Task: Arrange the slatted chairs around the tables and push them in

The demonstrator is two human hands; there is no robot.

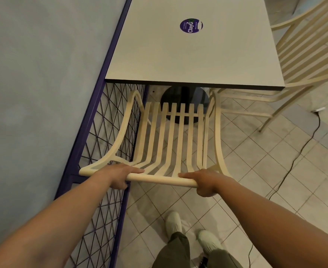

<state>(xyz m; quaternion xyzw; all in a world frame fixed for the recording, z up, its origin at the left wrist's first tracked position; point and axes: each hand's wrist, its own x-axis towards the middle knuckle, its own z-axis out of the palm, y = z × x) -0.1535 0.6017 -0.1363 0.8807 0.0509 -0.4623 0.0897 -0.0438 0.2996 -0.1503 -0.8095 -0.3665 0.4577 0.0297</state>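
Cream slats of the chair run straight ahead toward the table, the seat front seemingly just short of its near edge. Left hand and right hand both clamp the top rail, evenly spaced, with the purple mesh fence tight alongside on the left.

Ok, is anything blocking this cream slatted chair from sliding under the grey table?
Nothing visible blocks the cream slatted chair on its way under the grey square table. Ahead sits the table's black round base; the purple wire-mesh partition runs close along its left side.
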